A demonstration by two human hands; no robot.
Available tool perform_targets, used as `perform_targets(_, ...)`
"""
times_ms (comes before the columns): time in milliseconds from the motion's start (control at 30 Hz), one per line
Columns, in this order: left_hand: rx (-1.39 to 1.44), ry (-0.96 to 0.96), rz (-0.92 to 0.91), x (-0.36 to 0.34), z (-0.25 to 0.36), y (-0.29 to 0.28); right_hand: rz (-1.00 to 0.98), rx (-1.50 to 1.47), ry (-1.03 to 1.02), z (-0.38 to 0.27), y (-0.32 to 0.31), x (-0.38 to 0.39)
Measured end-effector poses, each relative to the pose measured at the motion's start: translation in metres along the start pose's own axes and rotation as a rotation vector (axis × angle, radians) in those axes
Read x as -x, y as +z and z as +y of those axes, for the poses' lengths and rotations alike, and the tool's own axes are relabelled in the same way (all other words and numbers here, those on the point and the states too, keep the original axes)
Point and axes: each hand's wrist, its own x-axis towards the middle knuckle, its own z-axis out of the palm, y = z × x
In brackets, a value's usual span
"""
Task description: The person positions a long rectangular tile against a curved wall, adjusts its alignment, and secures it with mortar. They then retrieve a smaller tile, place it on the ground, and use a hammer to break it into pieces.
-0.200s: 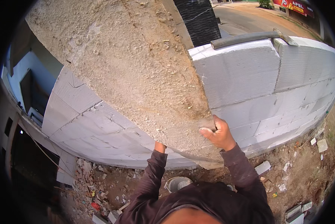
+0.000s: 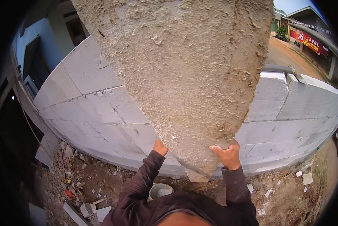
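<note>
right hand (image 2: 229, 156) grips the rough post (image 2: 176, 94); left hand (image 2: 161, 148) hides its fingers, so i can't tell. hold evenly.

Concrete column (image 2: 188, 83): top cut off by upper frame edge, back face hidden. Left hand (image 2: 160, 148): most fingers behind column's left edge, grip can't be told. Right hand (image 2: 228, 155): thumb visible, other fingers mostly hidden at right edge; grey piece (image 2: 224, 144) by the thumb too covered to identify. Column blocks middle of block wall (image 2: 82, 109) and left end of grey tube (image 2: 279, 68) on wall's top edge. Bucket (image 2: 162, 184): near side behind dark shirt (image 2: 191, 203), contents unclear. Rubble (image 2: 69, 167) at wall's foot: smallest bits unreadable.
</note>
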Motion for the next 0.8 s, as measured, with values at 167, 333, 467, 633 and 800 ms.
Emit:
perform_targets(167, 0.026, -0.311, -0.169, 0.018, 0.030, -0.063, -0.049, 1.148, -0.479, -0.004, 0.012, 0.089)
perform_targets(333, 0.281, 0.156, 0.493, 0.005, 0.051, -0.151, 0.423, 0.243, 0.175, -0.017, 0.066, 0.128)
perform_targets(467, 0.458, 0.571, 0.838, -0.039, 0.125, -0.245, 0.490, -0.077, 0.518, -0.070, 0.120, 0.080)
perform_targets(633, 0.711, 0.584, 0.696, -0.065, 0.123, -0.278, 0.541, 0.048, 0.416, -0.039, 0.128, 0.075)
perform_targets(800, 0.860, 0.661, 0.675, -0.065, 0.090, -0.276, 0.477, 0.006, 0.308, -0.040, 0.136, 0.037)
